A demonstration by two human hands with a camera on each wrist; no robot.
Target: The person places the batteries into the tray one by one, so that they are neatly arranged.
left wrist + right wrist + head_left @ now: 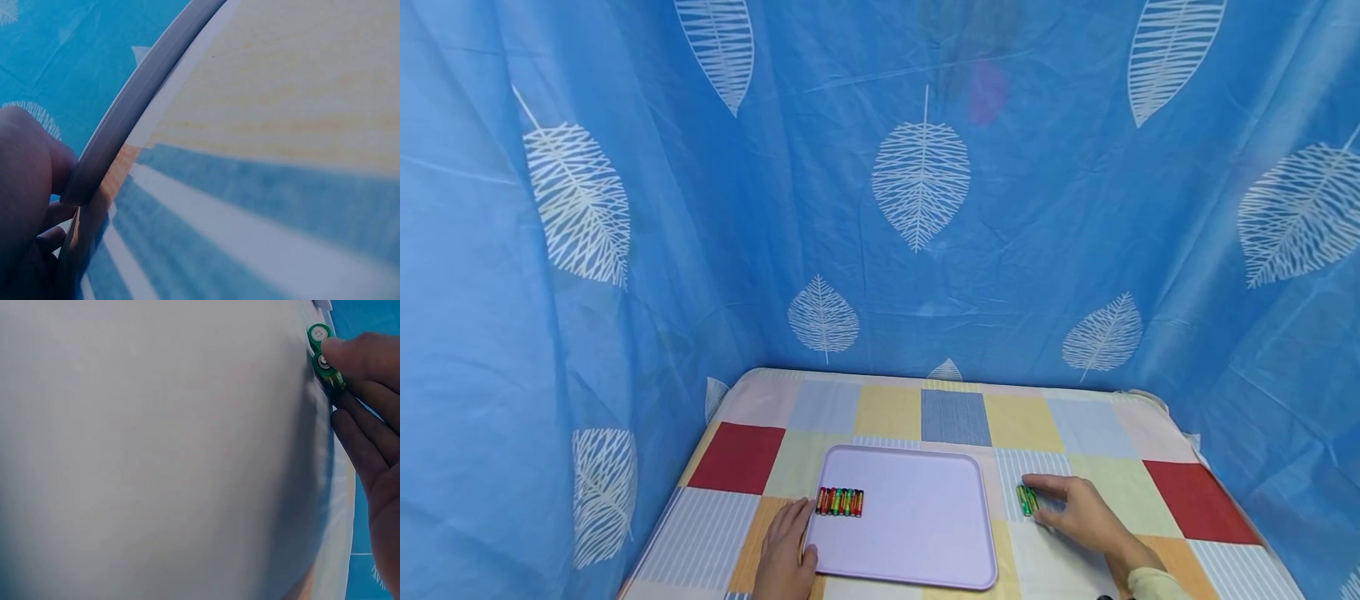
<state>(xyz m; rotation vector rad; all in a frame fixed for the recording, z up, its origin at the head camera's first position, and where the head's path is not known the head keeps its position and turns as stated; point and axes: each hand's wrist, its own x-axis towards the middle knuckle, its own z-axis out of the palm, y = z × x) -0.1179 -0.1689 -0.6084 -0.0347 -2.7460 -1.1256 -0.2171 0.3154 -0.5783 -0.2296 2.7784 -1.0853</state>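
A row of several red and green AAA-size batteries (839,502) lies side by side on the pale lilac tray (917,517), near its left rim. My left hand (786,550) rests against that rim, its fingers along the side; in the left wrist view the thumb touches the tray's edge (134,103). To the right of the tray, my right hand (1086,512) pinches green batteries (1027,500) end to end between thumb and forefinger, low at the cloth. In the right wrist view the thumb lies against the ends of two green batteries (330,372).
A patchwork tablecloth (887,412) with coloured squares covers the table under the tray. Blue curtains (1000,275) with white leaf prints hang behind the table and on both sides.
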